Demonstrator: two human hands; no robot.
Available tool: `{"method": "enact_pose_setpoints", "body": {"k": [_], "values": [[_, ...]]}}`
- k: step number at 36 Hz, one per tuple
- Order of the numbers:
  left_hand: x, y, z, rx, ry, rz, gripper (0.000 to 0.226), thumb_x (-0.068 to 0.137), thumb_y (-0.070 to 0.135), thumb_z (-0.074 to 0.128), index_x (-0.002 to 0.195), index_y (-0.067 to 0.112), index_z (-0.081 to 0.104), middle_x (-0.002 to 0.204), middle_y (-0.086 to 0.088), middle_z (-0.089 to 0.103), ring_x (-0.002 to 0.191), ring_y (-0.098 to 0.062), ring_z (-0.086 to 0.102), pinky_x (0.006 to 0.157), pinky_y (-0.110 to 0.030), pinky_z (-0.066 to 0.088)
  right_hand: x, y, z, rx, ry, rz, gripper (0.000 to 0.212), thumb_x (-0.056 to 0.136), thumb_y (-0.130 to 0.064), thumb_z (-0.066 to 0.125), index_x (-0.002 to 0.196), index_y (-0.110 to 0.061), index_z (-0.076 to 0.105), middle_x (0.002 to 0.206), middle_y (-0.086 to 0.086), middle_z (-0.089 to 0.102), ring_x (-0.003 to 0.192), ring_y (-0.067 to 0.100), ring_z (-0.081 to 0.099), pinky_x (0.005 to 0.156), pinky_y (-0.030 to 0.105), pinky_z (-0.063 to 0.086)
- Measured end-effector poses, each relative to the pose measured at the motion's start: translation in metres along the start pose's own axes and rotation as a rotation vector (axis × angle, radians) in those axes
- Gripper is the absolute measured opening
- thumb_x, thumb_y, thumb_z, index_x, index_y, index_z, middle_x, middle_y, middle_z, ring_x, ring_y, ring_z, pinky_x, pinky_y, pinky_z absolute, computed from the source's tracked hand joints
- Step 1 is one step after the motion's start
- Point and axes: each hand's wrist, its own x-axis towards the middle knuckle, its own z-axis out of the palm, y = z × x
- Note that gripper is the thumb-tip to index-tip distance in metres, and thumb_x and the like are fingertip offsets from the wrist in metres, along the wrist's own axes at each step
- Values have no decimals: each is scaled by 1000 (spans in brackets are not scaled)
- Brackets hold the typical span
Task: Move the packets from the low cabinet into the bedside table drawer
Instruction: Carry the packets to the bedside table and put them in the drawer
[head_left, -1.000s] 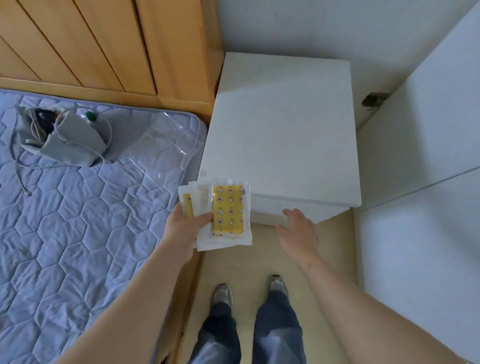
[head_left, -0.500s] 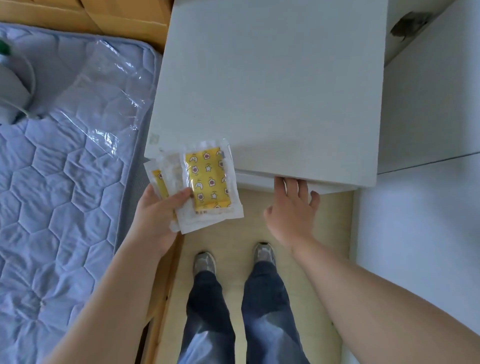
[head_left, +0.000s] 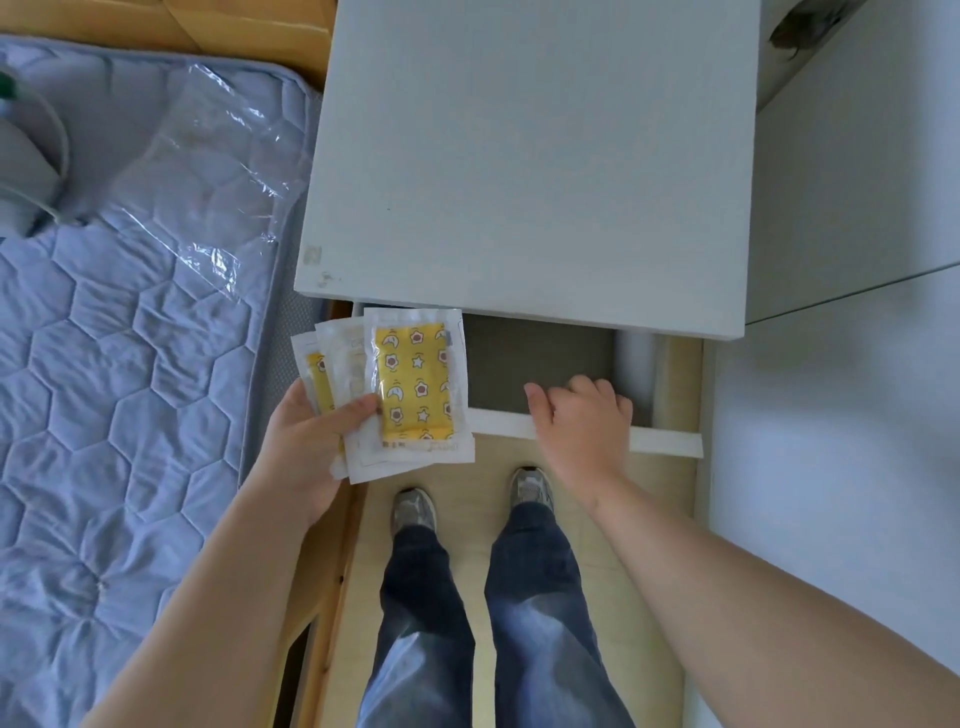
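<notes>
My left hand (head_left: 311, 447) holds a fanned stack of clear packets (head_left: 413, 387) with yellow patterned inserts, level with the left end of the drawer. The white bedside table (head_left: 530, 166) stands ahead. Its top drawer (head_left: 498, 422) is pulled partly out and shows a grey-brown bottom. Over the drawer's white front edge, my right hand (head_left: 582, 421) curls with its fingers hooked inside. The packets cover the drawer's left corner.
A bed with a quilted blue mattress (head_left: 119, 415) and a sheet of clear plastic (head_left: 202, 171) lies to the left. White cabinet doors (head_left: 841, 389) close in on the right. My feet (head_left: 467, 499) stand on a narrow strip of wooden floor.
My right hand has pulled the drawer out from shut to partly out. The left hand with the packets has stayed beside it. The view has tilted further down.
</notes>
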Motion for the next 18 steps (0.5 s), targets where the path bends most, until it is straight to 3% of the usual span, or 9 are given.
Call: {"method": "enact_pose_setpoints", "body": {"k": [5,8,11,13,16,18], "values": [[-3,-4,-1,93,24,-29,41,87,1,57,125,14,53,111,-6,68,93,-23,69,66,-39,60,-14,2,12,249,-164,81,65,98,-48,26,66,-7,65,78,0,65,88,21,58,84,34,41],[0,-8,2,188,15,-43,37,87,2,58,120,17,55,107,-3,69,92,-21,68,68,-41,59,-18,-1,12,715,-263,269,60,97,-51,30,69,-13,66,71,-9,60,73,9,56,72,24,39],[6,-14,9,253,20,-69,32,85,4,60,113,20,56,104,-2,69,91,-21,68,73,-44,57,-15,-6,15,1106,-275,426,49,95,-53,33,83,-17,65,72,-4,57,65,9,49,68,23,39],[11,-18,16,296,18,-98,35,84,4,62,114,20,55,105,-3,68,93,-23,67,76,-48,56,-10,-12,17,1208,-339,445,46,95,-53,35,97,-16,62,79,0,60,68,11,52,65,24,42],[22,-26,26,376,-6,-113,34,84,5,64,112,22,54,106,-2,67,97,-24,65,80,-49,55,1,-17,21,1286,-427,400,46,93,-53,41,113,-14,56,99,5,67,91,20,64,86,37,50],[31,-32,32,426,-20,-113,34,84,5,64,110,24,53,106,-2,66,98,-24,64,83,-49,54,9,-18,24,1323,-446,402,34,92,-46,50,112,-19,54,107,4,67,100,21,64,94,43,49]]}}
